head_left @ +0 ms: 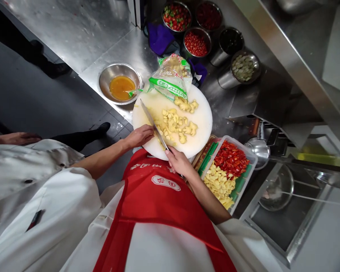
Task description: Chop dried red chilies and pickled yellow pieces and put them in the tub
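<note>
My right hand (pixel 179 161) is wrapped round the handle of a long knife (pixel 153 124), whose blade points up and left across the round white cutting board (pixel 202 113). Just left of the blade, my left hand (pixel 142 135) rests at the board's edge with its fingers bent together; what lies under the fingertips is hidden. Cut pieces of pale ginger (pixel 171 120) lie right of the blade, beside larger ginger knobs (pixel 190 129). A clear plastic bag (pixel 172 75) with green print and more ginger in it sits at the board's far edge.
A steel bowl of orange liquid (pixel 121 87) stands left of the bag. At right is a plastic bin (pixel 245 183) of chopped red peppers and ginger slices. Several steel containers (pixel 197 42) stand at the back. A person in white (pixel 42 181) is close at left.
</note>
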The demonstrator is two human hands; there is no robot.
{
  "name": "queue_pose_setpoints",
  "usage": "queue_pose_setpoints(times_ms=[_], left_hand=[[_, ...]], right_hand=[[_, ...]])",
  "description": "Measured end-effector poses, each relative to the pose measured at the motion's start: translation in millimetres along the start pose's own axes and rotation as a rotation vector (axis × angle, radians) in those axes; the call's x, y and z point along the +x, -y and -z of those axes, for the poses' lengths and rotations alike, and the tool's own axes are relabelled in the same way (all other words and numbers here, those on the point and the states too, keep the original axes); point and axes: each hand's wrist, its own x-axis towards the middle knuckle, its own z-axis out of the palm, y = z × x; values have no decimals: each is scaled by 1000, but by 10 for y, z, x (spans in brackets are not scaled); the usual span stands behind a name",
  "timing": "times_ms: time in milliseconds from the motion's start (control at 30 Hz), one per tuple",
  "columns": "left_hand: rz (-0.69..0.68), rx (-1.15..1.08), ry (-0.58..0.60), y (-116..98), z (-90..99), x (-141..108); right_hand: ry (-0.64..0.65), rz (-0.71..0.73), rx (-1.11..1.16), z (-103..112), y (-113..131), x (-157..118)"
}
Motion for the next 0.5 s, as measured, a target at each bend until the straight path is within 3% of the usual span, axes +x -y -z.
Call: queue_pose_setpoints(times_ms=[400, 500], left_hand=[[-9, 10, -24, 33, -32, -24], [-12, 34, -31, 41, -43, -35]], right_hand=[[64, -1, 70, 0, -15, 32], [23, 21, 108, -41, -79, 139]])
